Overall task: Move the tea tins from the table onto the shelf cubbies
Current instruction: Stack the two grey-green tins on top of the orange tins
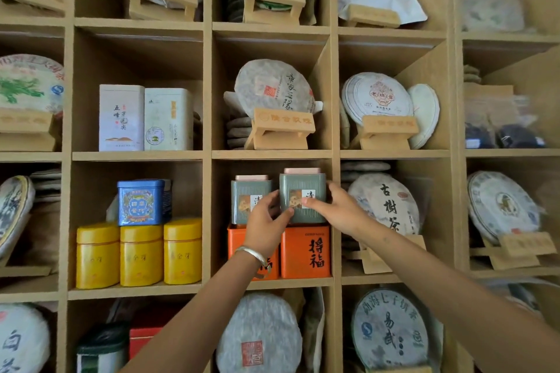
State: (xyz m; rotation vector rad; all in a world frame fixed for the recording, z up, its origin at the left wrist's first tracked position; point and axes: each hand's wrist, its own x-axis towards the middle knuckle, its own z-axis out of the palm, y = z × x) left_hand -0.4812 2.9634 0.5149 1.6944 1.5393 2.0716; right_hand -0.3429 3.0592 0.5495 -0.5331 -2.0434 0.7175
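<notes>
Two bare hands meet on one grey-green square metal tea tin with a pale pink lid point(303, 195), seen from the head camera. The left hand point(266, 221) presses its thumb and fingers against the tin's lower left front corner, and a silver bangle point(253, 254) circles that wrist. The right hand point(336, 209) wraps the tin's right side, thumb across the printed label on the front. Both hands are closed on this tin, which sits squarely between them.

The tin stands upright in the middle cubby of the pale wooden shelf unit point(207, 157), resting on top of an orange square tin with black characters point(305, 251). Just to its left stands a matching second grey-green tin with a pink lid point(248, 198), set slightly further back on another orange tin point(238, 239) that the left forearm partly hides. Whether the two grey-green tins touch cannot be told.

In the cubby to the left, three glossy yellow rounded canisters point(139, 254) stand in a row, with a blue embossed square tin point(142, 201) on top of them. Above that, two tall white rectangular tins point(145, 118) stand side by side. Paper-wrapped round tea cakes on wooden stands point(274, 91) fill the neighbouring cubbies.
</notes>
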